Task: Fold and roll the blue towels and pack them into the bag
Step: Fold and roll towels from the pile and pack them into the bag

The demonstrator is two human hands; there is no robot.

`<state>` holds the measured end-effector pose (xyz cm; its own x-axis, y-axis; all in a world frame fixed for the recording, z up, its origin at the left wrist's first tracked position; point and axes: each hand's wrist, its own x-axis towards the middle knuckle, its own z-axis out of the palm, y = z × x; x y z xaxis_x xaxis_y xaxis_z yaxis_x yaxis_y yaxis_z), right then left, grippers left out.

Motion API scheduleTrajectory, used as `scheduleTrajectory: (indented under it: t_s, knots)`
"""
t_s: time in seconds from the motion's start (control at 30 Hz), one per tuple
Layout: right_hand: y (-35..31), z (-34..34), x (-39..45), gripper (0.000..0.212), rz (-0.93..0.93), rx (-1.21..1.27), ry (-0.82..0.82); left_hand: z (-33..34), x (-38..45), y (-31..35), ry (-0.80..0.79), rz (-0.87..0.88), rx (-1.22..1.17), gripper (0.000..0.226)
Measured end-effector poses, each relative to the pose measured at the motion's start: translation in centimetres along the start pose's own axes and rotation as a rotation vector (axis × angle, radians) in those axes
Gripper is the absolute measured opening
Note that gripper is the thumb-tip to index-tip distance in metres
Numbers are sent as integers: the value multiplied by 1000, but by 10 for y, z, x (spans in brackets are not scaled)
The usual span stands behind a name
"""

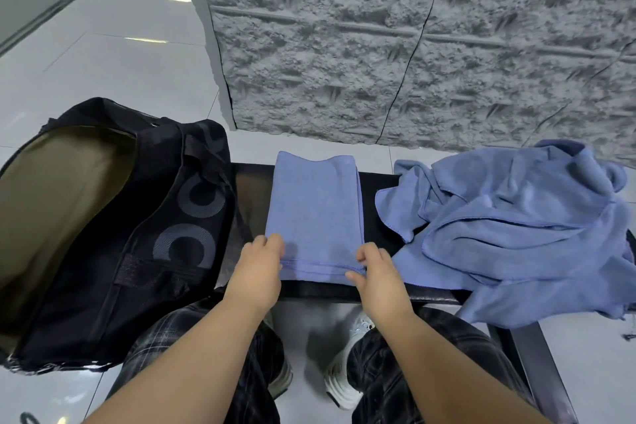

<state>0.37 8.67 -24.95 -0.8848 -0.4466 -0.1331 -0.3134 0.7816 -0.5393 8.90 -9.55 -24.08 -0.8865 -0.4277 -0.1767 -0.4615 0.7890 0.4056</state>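
Head view, single frame.

Counter (378, 182): dark, narrow, running left to right before a grey rough-textured wall panel (413, 45); white tiled floor (120, 45) beyond and below.

Folded blue towel (315, 213): lay flat at the middle of the counter as a long narrow strip, its far end reaching the counter's far edge, its near stitched hem close to the near edge.

Left hand (260, 263): fingers curled, pinching the near left corner of the folded towel.

Right hand (373, 267): fingers curled, thumb and fingertips pinching the near right corner of the same hem. The two hands were set apart, one at each corner.

Loose blue towels (516, 227): a crumpled heap on the right part of the counter, near the folded towel, one edge hanging over the near side.

Black bag (113, 234): stood at the left, just beside the folded towel, its top open and showing an olive lining (58, 203).

Person's dark plaid trousers (192, 348) and light shoes (339, 385): below the counter.
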Motion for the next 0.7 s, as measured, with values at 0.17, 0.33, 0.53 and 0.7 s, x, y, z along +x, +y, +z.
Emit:
scheduleTrajectory:
  t_s: [0.17,0.33,0.53,0.7]
  knots:
    - [-1,4,2,6,-149,-142,32,1,4,7,7,198,79,43]
    - [2,12,3,23,-187,-80,21,7,-4,10,10,235,110,25]
    - [-2,12,-8,39,-233,-221,17,6,4,7,57,286,205,47]
    - [-4,10,-4,40,-204,-221,34,10,3,6,71,239,118,17]
